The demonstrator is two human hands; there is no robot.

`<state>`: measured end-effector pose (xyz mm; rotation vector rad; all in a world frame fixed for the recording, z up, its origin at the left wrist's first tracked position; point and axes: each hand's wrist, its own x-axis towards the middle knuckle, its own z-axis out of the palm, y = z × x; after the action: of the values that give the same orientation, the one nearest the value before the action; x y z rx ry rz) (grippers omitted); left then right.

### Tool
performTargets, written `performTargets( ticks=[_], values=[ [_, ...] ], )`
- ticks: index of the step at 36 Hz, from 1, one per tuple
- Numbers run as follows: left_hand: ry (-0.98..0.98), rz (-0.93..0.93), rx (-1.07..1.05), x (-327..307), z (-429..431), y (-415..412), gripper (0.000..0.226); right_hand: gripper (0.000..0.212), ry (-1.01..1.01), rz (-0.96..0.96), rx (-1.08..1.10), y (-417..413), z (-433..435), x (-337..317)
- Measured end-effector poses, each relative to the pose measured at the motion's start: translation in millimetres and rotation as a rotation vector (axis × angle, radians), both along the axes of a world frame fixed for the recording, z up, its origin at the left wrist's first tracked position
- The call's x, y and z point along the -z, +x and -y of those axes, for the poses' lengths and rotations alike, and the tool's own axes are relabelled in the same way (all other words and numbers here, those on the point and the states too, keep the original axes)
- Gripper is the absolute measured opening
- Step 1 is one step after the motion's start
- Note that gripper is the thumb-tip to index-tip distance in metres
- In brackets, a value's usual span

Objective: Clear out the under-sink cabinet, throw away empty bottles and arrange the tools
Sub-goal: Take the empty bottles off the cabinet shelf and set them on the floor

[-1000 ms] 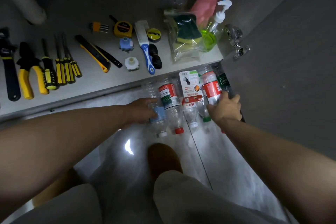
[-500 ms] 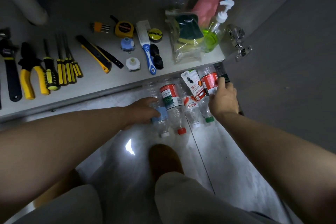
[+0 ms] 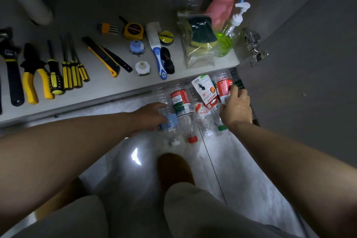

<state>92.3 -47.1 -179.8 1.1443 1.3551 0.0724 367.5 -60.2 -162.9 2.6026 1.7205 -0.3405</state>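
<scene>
Looking down from the head: where are the bottles?

On the floor, side by side against the cabinet edge, caps toward the person. Probably herded for binning.

And the grips?

Left grip curls round the blue-label bottle. Right grip clasps the red-label bottle at the far right, it seems to gather the row. Tools lie sorted inside.

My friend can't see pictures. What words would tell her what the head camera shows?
A person's hands reach for plastic bottles lying in a row on the floor: the left hand grips a blue-labelled bottle, the right hand touches a red-labelled bottle. Behind them, tools lie lined up in the cabinet.
</scene>
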Motion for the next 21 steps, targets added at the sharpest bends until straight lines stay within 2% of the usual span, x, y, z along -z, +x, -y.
performTargets(
  ticks=[10, 21],
  values=[
    [0.071, -0.043, 0.068, -3.5, 0.1, -2.2, 0.067, 0.074, -0.027, 0.064, -0.020, -2.0, 5.1, 1.7],
    [0.239, -0.141, 0.229, -8.0, 0.3, -7.0, 0.069, 0.076, -0.002, 0.097, -0.067, -7.6, 8.6, -5.1]
  ],
)
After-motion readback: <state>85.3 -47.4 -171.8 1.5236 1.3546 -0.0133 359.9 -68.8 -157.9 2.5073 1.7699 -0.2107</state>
